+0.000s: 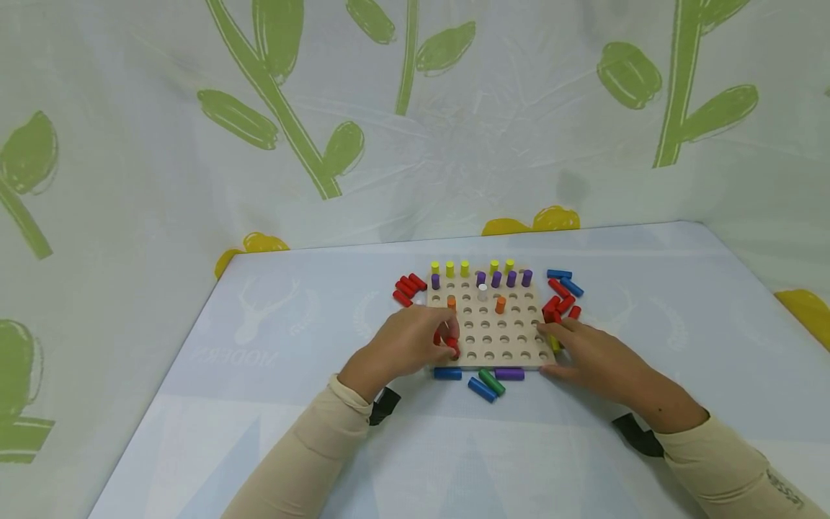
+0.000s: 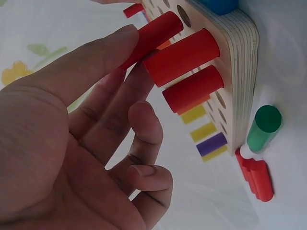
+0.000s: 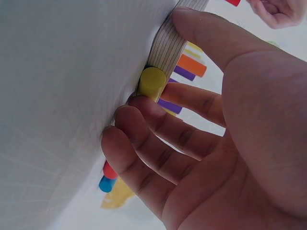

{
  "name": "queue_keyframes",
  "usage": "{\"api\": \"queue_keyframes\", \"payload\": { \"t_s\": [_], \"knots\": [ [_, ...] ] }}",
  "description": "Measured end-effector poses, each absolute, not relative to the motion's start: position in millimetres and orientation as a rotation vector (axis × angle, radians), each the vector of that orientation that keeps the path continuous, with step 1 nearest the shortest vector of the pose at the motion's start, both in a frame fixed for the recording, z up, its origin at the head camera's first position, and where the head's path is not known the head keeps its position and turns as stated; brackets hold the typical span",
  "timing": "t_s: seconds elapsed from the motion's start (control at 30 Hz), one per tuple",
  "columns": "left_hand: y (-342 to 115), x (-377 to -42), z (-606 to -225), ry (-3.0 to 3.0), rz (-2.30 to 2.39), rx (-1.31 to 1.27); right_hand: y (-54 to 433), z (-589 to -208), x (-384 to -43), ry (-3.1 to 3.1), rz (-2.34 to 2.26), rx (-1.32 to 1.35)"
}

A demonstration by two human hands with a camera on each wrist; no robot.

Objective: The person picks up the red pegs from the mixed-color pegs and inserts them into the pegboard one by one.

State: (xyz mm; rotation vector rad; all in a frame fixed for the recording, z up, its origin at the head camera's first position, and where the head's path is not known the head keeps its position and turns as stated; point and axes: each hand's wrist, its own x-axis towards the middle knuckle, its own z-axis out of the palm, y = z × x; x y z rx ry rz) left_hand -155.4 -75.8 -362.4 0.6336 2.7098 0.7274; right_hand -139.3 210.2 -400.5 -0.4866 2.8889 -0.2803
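Observation:
A wooden peg board [image 1: 494, 347] with rows of round holes lies flat on the table. My left hand [image 1: 405, 339] is over its near left corner, pinching a red peg [image 2: 154, 37] between thumb and fingers close to the board's face. Beside that peg, two more red pegs [image 2: 182, 57] stand in the board. Touching the board's near right corner, my right hand [image 1: 599, 360] has its thumb at the front edge and its forefinger by the right side. A loose yellow peg [image 3: 152, 81] lies against that side, near the right fingertips.
Yellow pegs [image 1: 465, 269] and purple pegs [image 1: 511, 278] stand along the far rows, with a white peg [image 1: 483, 292] and orange pegs [image 1: 501, 305] nearer. Loose red pegs [image 1: 403, 298] lie left, red and blue pegs [image 1: 572, 287] right. In front lie blue, green [image 1: 491, 382] and purple pegs.

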Motion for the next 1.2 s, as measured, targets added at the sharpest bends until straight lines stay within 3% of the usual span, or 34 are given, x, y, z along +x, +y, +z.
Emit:
{"api": "queue_keyframes", "payload": {
  "t_s": [1.2],
  "knots": [
    [-74.4,-155.9,-362.8,2.730,0.622,0.660,210.8,-399.6,-136.9,2.894,-0.280,-0.501]
  ]
}}
